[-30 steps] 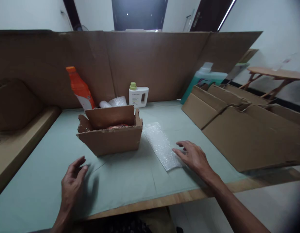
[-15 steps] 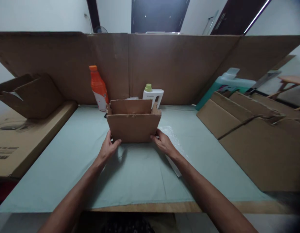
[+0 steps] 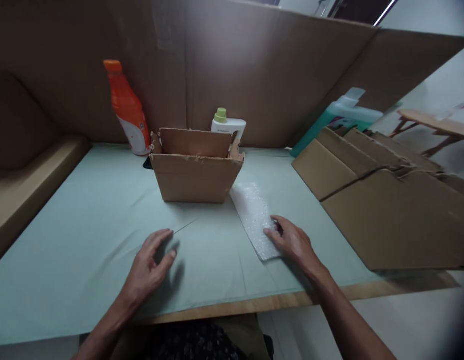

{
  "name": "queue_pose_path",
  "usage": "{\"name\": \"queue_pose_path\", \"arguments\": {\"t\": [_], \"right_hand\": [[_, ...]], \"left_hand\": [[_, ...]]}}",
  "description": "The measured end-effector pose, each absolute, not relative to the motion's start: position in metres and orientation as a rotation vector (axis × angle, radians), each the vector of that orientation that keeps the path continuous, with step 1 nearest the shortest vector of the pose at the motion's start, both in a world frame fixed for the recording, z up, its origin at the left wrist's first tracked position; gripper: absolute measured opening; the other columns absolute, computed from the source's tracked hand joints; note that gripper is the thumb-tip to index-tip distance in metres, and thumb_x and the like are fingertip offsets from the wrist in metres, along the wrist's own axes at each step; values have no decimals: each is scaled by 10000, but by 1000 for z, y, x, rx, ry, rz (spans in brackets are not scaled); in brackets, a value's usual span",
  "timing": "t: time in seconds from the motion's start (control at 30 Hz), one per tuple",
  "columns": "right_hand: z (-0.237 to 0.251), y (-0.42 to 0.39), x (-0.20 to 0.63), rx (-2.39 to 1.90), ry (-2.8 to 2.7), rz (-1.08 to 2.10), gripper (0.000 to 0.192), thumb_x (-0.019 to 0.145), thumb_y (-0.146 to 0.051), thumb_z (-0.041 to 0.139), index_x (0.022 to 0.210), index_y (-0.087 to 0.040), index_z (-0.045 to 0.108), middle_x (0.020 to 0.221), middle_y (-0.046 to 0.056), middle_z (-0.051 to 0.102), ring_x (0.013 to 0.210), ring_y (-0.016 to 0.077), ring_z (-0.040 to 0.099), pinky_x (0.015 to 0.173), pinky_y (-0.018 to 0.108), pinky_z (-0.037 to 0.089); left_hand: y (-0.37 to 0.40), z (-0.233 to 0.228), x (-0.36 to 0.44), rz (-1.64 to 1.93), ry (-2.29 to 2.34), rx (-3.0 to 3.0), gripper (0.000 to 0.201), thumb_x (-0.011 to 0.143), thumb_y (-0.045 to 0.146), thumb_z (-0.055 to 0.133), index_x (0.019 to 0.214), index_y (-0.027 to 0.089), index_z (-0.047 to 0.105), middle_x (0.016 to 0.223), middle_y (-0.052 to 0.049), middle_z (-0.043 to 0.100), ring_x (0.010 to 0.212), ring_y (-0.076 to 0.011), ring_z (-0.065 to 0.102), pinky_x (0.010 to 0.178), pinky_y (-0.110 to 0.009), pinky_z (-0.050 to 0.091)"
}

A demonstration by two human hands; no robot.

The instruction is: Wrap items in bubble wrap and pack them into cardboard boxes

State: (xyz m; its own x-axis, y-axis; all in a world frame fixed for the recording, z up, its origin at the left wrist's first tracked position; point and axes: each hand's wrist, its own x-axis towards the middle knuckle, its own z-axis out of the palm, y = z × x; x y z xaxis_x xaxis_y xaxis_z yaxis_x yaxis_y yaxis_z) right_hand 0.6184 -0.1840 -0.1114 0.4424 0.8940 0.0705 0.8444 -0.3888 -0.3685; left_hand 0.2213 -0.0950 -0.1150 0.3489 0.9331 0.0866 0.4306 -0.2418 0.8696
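Observation:
A small open-topped cardboard box [image 3: 194, 180] stands upright in the middle of the cloth, and neither hand touches it. My left hand [image 3: 151, 265] hovers at the near left of the box, thumb and fingers apart, holding nothing. By its fingertips runs a thin dark line [image 3: 184, 226]; I cannot tell what it is. My right hand [image 3: 290, 242] is over the right edge of a flat piece of bubble wrap [image 3: 252, 215], to the right of the box. Its fingers are curved, with a gap between thumb and forefinger, and the fingertips are at the wrap.
Behind the box stand an orange bottle [image 3: 128, 110] and a white bottle with a green cap [image 3: 226, 122]. A dark flat object [image 3: 147, 163] lies near the orange one. At right are a teal jug [image 3: 329, 120] and a large cardboard box [image 3: 397, 220]. A cardboard wall [image 3: 247, 70] closes the back.
Both hands have let go of the cardboard box, which now rests on the cloth. My left hand came back toward me; my right moved right to the bubble wrap. The view has tilted down.

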Motion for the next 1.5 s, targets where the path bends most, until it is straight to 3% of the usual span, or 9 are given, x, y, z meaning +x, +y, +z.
{"name": "queue_pose_path", "arguments": {"t": [0.2, 0.4, 0.8, 0.9, 1.03, 1.17, 1.27, 1.4, 1.5], "right_hand": [[-114, -200, 586, -2161, -1383, 529, 438, 768, -439, 586, 1104, -178, 687, 726, 18, 648, 629, 191, 613, 610, 304, 471], [-107, -225, 537, -2021, -1444, 817, 422, 798, -411, 554, 1119, -165, 673, 781, 25, 654, 683, 181, 636, 653, 299, 500], [-117, -196, 433, -1797, -1846, 575, 400, 900, -219, 561, 1292, -189, 631, 941, 67, 761, 781, 213, 666, 796, 352, 494], [-114, -190, 445, -1773, -1873, 438, 346, 925, -329, 586, 1247, -221, 651, 1094, 95, 753, 815, 237, 676, 811, 394, 498], [-104, -172, 496, -1891, -1676, 312, 334, 938, -460, 538, 1143, -238, 679, 1026, 96, 742, 752, 237, 664, 760, 409, 509], [-104, -121, 533, -1881, -1503, 357, 478, 855, -493, 588, 1227, -195, 630, 1130, 138, 717, 829, 254, 682, 760, 402, 527], [-111, -74, 540, -1779, -1477, 473, 582, 802, -512, 625, 1272, -173, 578, 1211, 156, 697, 912, 271, 687, 767, 395, 538], [-121, -28, 542, -1736, -1469, 484, 484, 814, -500, 573, 1155, -159, 612, 1064, 144, 733, 892, 281, 689, 797, 412, 535], [-126, -7, 546, -1737, -1451, 462, 432, 832, -465, 541, 1121, -155, 625, 1056, 157, 732, 914, 295, 684, 831, 433, 526]], "left_hand": [[-128, -117, 246, 837, 1028, 1833, 334, 909, 325, 563, 1214, 241, 667, 1320, -112, 647, 1199, -267, 641, 932, -431, 582], [-114, -103, 236, 853, 1076, 1812, 352, 896, 334, 574, 1222, 231, 658, 1296, -114, 652, 1156, -264, 645, 877, -401, 595], [-111, -117, 218, 821, 1150, 1812, 385, 876, 335, 578, 1239, 221, 636, 1300, -125, 640, 1152, -270, 638, 915, -433, 580], [-105, -117, 218, 794, 1137, 1820, 423, 870, 324, 570, 1279, 226, 617, 1378, -132, 592, 1195, -280, 620, 847, -389, 599], [-79, -110, 209, 826, 1181, 1866, 480, 856, 356, 591, 1324, 253, 592, 1498, -138, 480, 1234, -298, 592, 817, -392, 600], [-24, -103, 218, 1004, 1270, 1833, 554, 832, 347, 622, 1368, 229, 543, 1437, -142, 519, 1199, -284, 599, 952, -456, 546], [17, -103, 241, 1006, 1282, 1722, 571, 832, 319, 613, 1379, 187, 517, 1376, -151, 566, 1188, -296, 596, 948, -461, 533], [48, -112, 269, 974, 1203, 1699, 442, 874, 226, 531, 1312, 171, 555, 1208, -109, 666, 1056, -242, 642, 940, -420, 532], [63, -120, 279, 1017, 1209, 1703, 432, 886, 190, 536, 1318, 202, 548, 1236, -104, 660, 1101, -238, 619, 990, -419, 505]]}}
